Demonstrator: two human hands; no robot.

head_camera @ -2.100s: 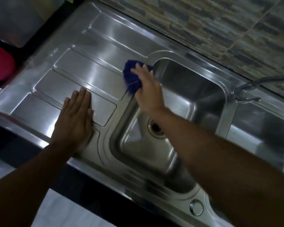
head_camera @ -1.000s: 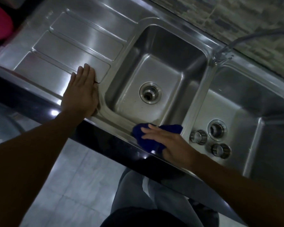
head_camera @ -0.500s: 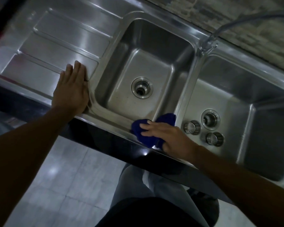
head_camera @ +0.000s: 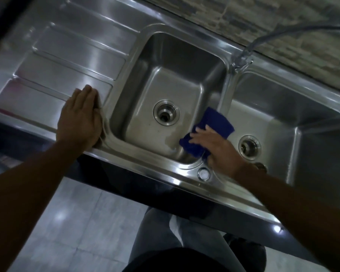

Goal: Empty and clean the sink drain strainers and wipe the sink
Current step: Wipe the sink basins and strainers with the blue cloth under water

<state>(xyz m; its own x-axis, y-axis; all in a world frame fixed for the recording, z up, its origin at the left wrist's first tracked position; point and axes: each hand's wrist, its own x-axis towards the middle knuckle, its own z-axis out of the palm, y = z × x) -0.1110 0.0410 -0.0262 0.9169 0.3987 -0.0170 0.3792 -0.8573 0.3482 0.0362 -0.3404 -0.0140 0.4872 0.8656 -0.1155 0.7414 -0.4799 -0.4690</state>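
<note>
Pressing a blue cloth (head_camera: pixel 208 132) against the right inner wall of the left basin (head_camera: pixel 165 79), the right hand (head_camera: pixel 217 149) is seen with its fingers spread flat over the fabric. The left hand (head_camera: pixel 80 117) is laid open, palm down, on the drainboard (head_camera: pixel 67 61) just beside that basin's rim. A drain (head_camera: pixel 166 112) is visible in the left basin, another (head_camera: pixel 249 147) in the right basin (head_camera: pixel 302 114); one strainer (head_camera: pixel 260 166), perhaps, is half hidden behind the right wrist.
</note>
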